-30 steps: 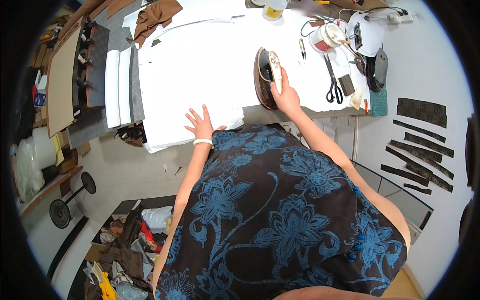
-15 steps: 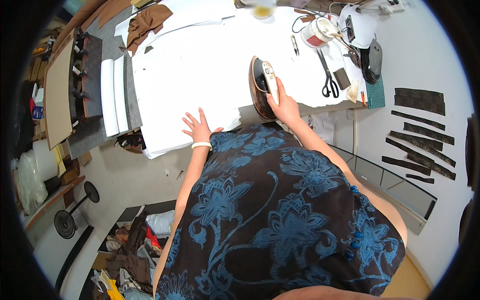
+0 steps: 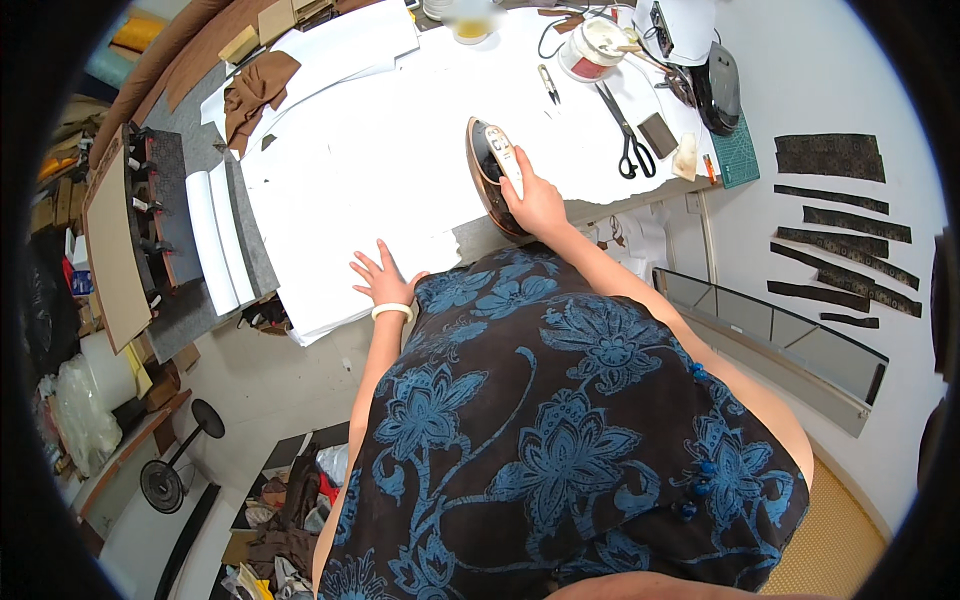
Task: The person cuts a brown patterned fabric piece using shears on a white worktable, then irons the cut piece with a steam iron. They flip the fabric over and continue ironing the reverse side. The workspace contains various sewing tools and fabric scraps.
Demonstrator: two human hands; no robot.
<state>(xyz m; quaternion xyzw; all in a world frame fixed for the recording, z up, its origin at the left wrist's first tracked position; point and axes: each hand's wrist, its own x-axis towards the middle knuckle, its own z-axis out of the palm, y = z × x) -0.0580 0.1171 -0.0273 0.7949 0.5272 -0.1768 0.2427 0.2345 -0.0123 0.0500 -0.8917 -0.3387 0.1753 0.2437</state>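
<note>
My right hand [image 3: 540,207] is closed round the pale handle of a clothes iron [image 3: 489,172]. The iron rests at the near edge of the table, partly on the white sheet [image 3: 350,160] and partly over the grey covering, its pointed end away from me. On the sheet's near edge lies my left hand [image 3: 384,284], flat, fingers spread and holding nothing. A pale bangle [image 3: 392,311] circles that wrist. Farther right on the table are black-handled shears [image 3: 628,140], a dark rectangular block [image 3: 658,135] and small thread snips [image 3: 549,84].
Behind the shears stands an open white tub [image 3: 595,48]. A brown cloth [image 3: 258,95] lies at the far left, with rolled white paper [image 3: 215,235] nearer. A green cutting mat [image 3: 737,155] sits at the right end. Dark fabric strips [image 3: 830,157] hang on the right wall.
The whole view has turned and shifted slightly, so the table things sit more to the left. The iron stays in my right hand near the edge; my left hand remains flat on the sheet.
</note>
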